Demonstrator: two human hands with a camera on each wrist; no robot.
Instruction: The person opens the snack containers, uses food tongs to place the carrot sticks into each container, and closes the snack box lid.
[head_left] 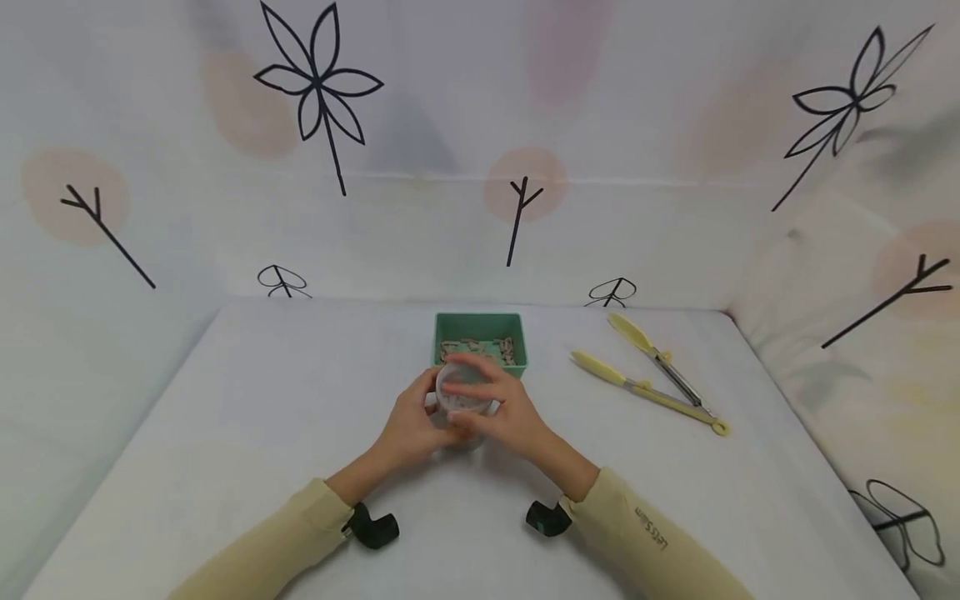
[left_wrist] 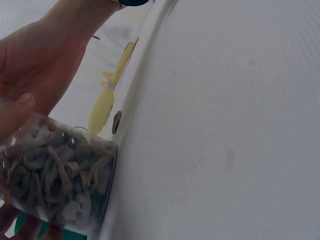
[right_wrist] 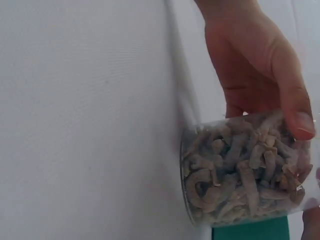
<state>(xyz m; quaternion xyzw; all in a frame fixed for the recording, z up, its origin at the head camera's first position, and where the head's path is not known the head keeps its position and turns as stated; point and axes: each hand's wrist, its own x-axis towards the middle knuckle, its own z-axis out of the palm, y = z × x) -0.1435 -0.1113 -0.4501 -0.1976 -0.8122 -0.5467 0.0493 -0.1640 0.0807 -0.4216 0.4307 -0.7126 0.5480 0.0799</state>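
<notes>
A clear plastic jar (right_wrist: 245, 172) full of brownish, curled dried pieces stands upright on the table, close in front of the green box. My left hand (head_left: 412, 423) grips it round the side, with the thumb against the wall in the right wrist view. At the jar's top, my right hand (head_left: 510, 410) holds the round translucent lid (head_left: 448, 377), its fingers across the top and its thumb at the near edge. The wrist views cut off the lid, so how it sits on the jar cannot be seen there.
Behind the jar is the green rectangular box (head_left: 477, 323) with similar dried pieces (head_left: 472, 346) in it. Yellow-tipped tongs (head_left: 670, 373) lie spread at the right. One loose brown piece (left_wrist: 116, 122) lies on the white tabletop (head_left: 315, 375). Patterned cloth walls surround the table.
</notes>
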